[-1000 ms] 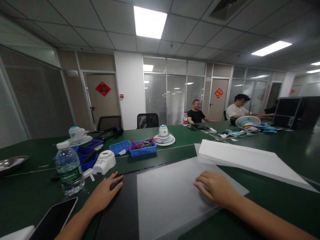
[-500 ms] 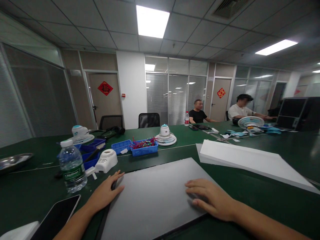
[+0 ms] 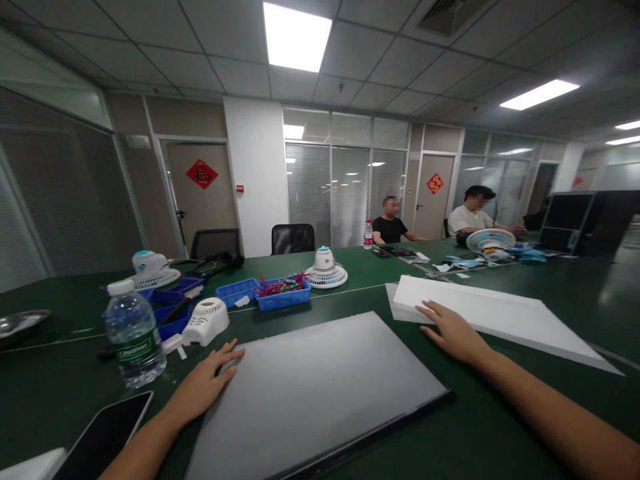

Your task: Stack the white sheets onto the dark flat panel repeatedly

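Note:
A flat grey panel with a dark edge lies on the green table in front of me. My left hand rests along the panel's left edge, fingers stretched out over its upper left corner. Off to the right of the panel, my right hand reaches over the near left corner of a stack of white sheets. Its fingers are spread, and whether the fingertips touch the stack I cannot tell. Neither hand is gripping anything.
Left of the panel are a water bottle, a phone and a white plastic housing. Beyond stand a blue bin of coloured wires and a white fan part. Two people sit across the table, near a black computer case.
My right hand has left the grey panel and moved right and away from me to the white stack. The left hand stays at the panel's left edge. My view has shifted slightly.

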`<action>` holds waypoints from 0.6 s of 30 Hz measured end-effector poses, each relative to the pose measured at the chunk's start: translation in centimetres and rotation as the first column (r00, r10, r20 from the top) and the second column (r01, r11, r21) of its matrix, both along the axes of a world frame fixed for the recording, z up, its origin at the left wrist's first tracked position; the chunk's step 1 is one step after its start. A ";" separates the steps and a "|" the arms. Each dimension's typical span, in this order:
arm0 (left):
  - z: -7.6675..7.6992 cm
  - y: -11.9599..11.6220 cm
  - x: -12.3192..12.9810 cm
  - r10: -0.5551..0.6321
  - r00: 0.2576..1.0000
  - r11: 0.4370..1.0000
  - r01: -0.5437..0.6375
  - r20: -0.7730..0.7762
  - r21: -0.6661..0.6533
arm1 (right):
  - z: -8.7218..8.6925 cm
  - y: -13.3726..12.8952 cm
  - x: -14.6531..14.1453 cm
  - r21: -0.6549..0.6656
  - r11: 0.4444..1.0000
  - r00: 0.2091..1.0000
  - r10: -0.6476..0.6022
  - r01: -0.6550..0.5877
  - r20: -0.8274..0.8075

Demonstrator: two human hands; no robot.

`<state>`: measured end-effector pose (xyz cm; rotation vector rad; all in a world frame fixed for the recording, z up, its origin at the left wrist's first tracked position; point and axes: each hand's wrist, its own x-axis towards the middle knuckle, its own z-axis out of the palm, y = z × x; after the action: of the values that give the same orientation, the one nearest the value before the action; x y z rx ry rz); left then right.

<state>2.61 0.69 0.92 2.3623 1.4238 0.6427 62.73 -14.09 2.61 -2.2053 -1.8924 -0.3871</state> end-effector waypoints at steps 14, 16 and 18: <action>-0.1 0.3 -0.2 -0.061 0.987 0.998 0.065 -0.147 0.021 | 0.3 -0.6 1.1 -0.035 0.977 0.977 -0.212 0.211 -0.020; 0.1 0.1 -0.1 -0.056 0.988 0.998 0.060 -0.147 0.020 | 1.1 -0.9 -0.7 0.005 0.984 0.984 -0.180 0.180 -0.014; 0.3 -0.1 -0.1 -0.052 0.989 0.998 0.055 -0.138 0.023 | 1.7 -1.3 -2.9 0.032 0.994 0.995 -0.105 0.104 0.000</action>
<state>2.53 0.61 1.17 2.4991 1.4092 0.4967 59.84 -15.39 4.35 -2.2898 -1.7635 -0.4333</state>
